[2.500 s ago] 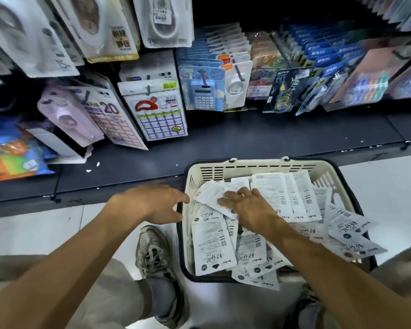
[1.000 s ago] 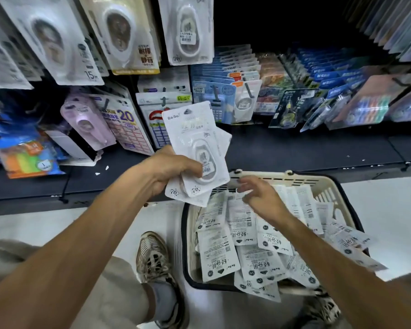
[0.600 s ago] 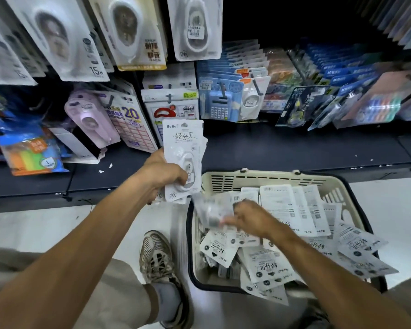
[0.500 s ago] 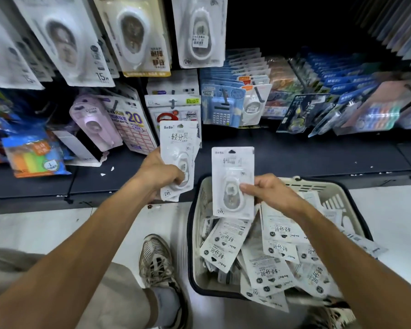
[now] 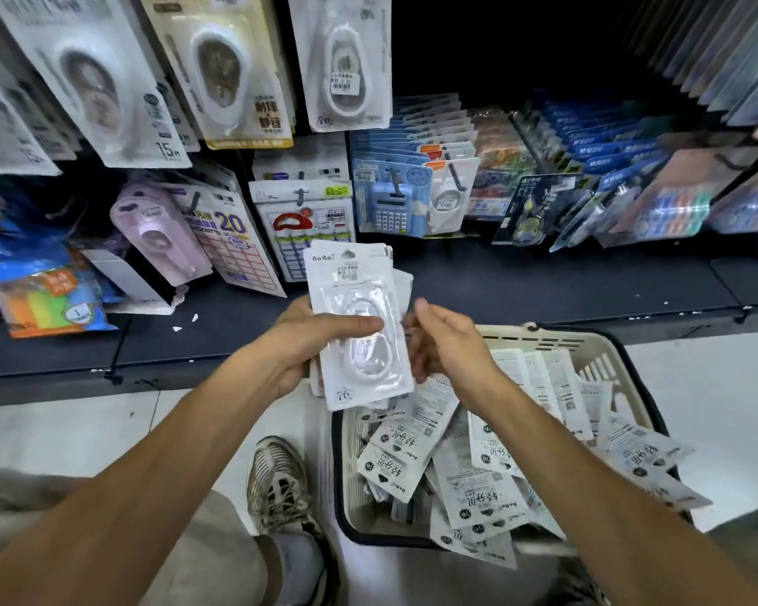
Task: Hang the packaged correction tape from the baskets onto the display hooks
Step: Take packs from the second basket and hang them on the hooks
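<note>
In the head view, a stack of correction tape packs (image 5: 359, 325) is clamped in the left grip (image 5: 307, 343). The pack carried by the right grip (image 5: 445, 343) half a second ago is now added; its fingers rest against the stack's right edge. Below-right, the basket (image 5: 587, 347) remains full of packs.

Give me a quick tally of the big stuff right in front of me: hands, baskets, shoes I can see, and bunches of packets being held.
Hands: 2, the left hand and the right hand
Baskets: 1, the cream basket
Shoes: 1, the left shoe
Held bunches: 1, the stack of correction tape packets, gripped by the left hand
Total: 5
</note>
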Tool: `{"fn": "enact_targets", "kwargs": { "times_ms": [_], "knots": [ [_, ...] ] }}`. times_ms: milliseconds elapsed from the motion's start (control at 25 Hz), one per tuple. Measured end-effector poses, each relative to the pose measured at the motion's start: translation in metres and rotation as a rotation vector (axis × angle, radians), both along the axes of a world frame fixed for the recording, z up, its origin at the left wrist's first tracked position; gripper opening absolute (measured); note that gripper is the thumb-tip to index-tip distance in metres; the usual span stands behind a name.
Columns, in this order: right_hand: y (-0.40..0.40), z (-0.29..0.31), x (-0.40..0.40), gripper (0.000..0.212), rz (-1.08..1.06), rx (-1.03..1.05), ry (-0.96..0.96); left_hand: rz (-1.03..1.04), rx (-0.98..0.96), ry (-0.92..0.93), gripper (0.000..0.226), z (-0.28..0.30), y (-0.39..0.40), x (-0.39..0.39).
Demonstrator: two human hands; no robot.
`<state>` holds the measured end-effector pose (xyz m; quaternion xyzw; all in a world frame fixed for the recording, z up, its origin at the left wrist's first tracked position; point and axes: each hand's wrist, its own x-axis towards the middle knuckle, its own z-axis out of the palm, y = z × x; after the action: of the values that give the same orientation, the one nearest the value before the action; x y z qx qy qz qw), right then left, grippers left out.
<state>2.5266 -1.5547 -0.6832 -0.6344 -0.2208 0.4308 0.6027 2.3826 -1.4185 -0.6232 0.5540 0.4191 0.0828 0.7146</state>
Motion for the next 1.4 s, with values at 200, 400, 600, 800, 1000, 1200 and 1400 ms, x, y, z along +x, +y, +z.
{"fn": "enact_targets", "kwargs": {
  "times_ms": [200, 400, 600, 800, 1000, 1200, 1400],
  "knots": [
    [-0.032, -0.090, -0.010, 0.063, 0.789, -0.661, -1.039, 0.109, 0.160, 0.107, 0.040, -0.014, 0.016, -0.012],
    [-0.014, -0.057, 0.020, 0.023, 0.086, -0.241, -0.557, 0.137, 0.287, 0.194, 0.053, -0.028, 0.026, -0.013],
    [-0.003, 0.016, 0.048, 0.020, 0.178, -0.043, -0.051, -0.073, 0.202, 0.094, 0.041, -0.024, 0.020, -0.008],
    [0.021, 0.056, 0.035, 0.022, 0.093, -0.015, -0.302, 0.003, -0.129, -0.106, 0.038, -0.010, 0.015, 0.000],
    [0.019, 0.055, 0.025, 0.031, 0.080, -0.050, -0.384, -0.045, -0.137, -0.113, 0.049, -0.004, 0.013, -0.005],
    [0.006, -0.003, 0.039, 0.037, 0.193, -0.183, -0.389, -0.040, -0.038, -0.019, 0.045, 0.003, 0.024, 0.000],
    [-0.048, -0.105, 0.011, 0.079, 0.907, -0.668, -1.197, 0.004, 0.055, 0.037, 0.032, -0.002, 0.032, -0.002]
  ]
}}
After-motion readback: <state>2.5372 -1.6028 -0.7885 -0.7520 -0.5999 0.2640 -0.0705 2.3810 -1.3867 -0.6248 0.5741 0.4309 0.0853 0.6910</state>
